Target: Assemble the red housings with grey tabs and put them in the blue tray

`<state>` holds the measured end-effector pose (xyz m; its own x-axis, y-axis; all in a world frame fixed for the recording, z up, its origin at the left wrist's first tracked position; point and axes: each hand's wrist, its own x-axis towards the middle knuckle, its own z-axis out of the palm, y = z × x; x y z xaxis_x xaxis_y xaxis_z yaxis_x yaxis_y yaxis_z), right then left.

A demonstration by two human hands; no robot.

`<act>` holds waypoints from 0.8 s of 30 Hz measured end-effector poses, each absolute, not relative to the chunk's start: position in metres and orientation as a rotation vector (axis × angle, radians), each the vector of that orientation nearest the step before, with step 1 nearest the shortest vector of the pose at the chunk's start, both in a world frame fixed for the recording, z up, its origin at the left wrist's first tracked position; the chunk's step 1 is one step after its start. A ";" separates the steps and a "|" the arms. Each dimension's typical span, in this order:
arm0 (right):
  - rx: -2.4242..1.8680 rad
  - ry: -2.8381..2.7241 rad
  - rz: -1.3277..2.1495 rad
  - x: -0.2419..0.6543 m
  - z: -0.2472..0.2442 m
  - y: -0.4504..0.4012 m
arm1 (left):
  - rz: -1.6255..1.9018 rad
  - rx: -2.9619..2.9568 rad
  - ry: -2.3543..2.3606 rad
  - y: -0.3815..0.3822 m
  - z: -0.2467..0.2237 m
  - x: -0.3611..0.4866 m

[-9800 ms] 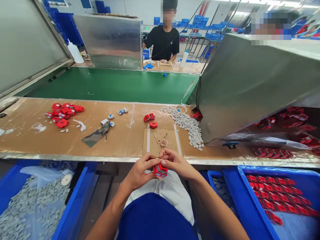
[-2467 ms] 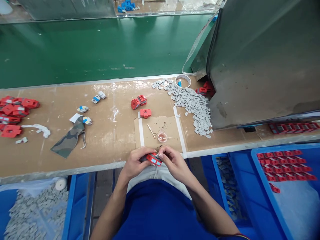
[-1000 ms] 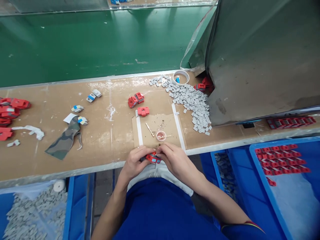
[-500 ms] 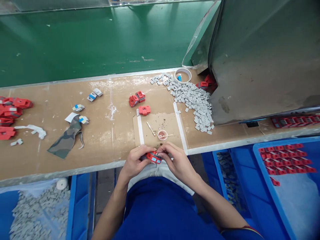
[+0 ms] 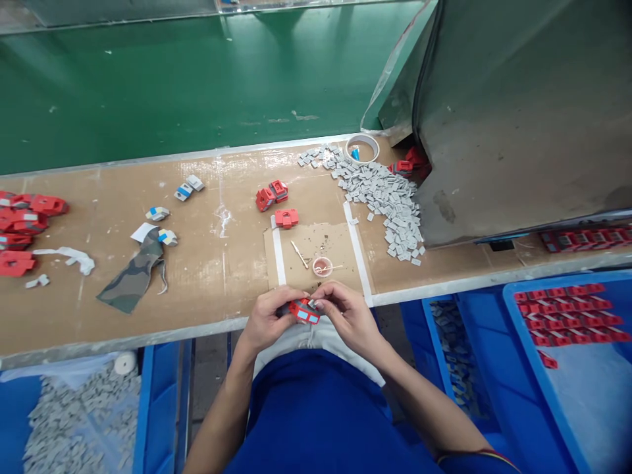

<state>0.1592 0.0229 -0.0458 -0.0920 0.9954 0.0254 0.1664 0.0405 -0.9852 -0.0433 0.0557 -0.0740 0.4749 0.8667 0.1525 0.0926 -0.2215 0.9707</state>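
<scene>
On the near side of the small cup (image 5: pixel 322 266), our left hand (image 5: pixel 267 316) clasps the red part (image 5: pixel 307 314), while our right hand (image 5: pixel 349 315) pinches what looks like a grey piece (image 5: pixel 313 303) against it. Grey tiles (image 5: pixel 382 194) lie beyond the cup.

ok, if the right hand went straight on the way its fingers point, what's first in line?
The red part, held in the left hand. The right hand has its fingertips right at it; touching or slightly apart is hard to tell. Past it, the left hand seems next.
</scene>
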 end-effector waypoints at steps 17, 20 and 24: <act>-1.296 -1.793 1.048 0.170 -0.021 0.030 | 0.881 1.767 0.827 0.059 -0.068 -0.041; -1.246 -1.843 1.063 0.173 -0.021 0.032 | 0.840 1.792 0.821 0.059 -0.068 -0.042; -1.259 -1.851 1.070 0.175 -0.021 0.032 | 0.842 1.811 0.814 0.061 -0.068 -0.043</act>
